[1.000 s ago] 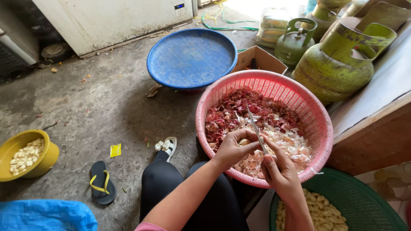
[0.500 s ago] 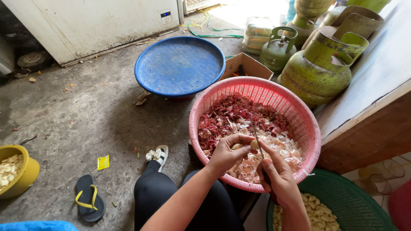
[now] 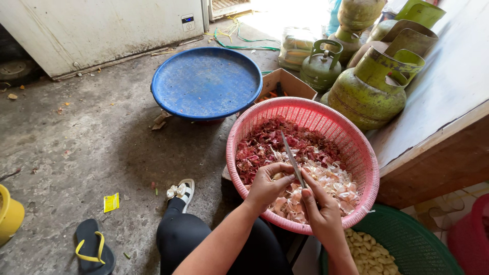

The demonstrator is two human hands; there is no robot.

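Currently, count: two hands over one pink basket (image 3: pixel 356 147). Left hand (image 3: pixel 267 186) is curled shut around one pale garlic clove (image 3: pixel 278 176); right hand (image 3: pixel 320 211) is closed on the handle of one knife (image 3: pixel 293 159), blade pointing up and away, its edge beside the clove. Clove sits in the left fingers above the near part of the basket.

Other counts: one blue tub (image 3: pixel 206 81), round and shallow, on the floor beyond the basket; one green basket (image 3: pixel 417 239) at lower right holding many peeled cloves (image 3: pixel 369 254); at least four green gas cylinders (image 3: pixel 369 91), rounded metal with scuffed paint, beside the basket; one cardboard box (image 3: pixel 290 81) between tub and cylinders; one yellow bowl (image 3: pixel 9 216) at the left edge; one black-and-yellow sandal (image 3: pixel 94 249); one white sandal (image 3: pixel 182 191) at the person's foot.

Materials: pink basket is perforated plastic, round, with a heap of papery skins (image 3: pixel 285 145), dark red at the back, pale pinkish-white at the front. Floor (image 3: pixel 76 147) is rough grey concrete with scraps. Tabletop (image 3: pixel 448 86) at right is worn pale wood.

Versus the earlier frame: both hands stay closed over the same spot; view has shifted slightly, so the yellow bowl shows less.
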